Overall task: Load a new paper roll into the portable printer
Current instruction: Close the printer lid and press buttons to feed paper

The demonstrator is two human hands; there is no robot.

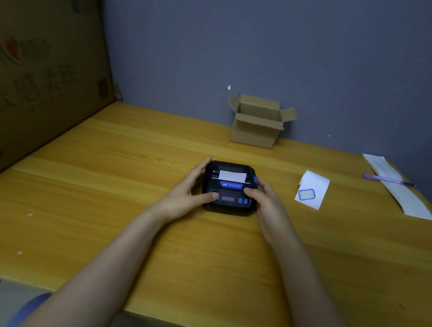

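Hands flank the portable printer (229, 188) at mid-bench (126, 207): left hand (190, 187) and right hand (264, 202) each close a grip on its sides, thumbs on the front panel. Paper strip (232, 176) protrudes from the slot, running crosswise; both hands sit equally near.

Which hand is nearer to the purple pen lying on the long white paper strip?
Right. The right hand grips the black portable printer on its pen-facing side; the left hand holds the far side, farther from the purple pen.
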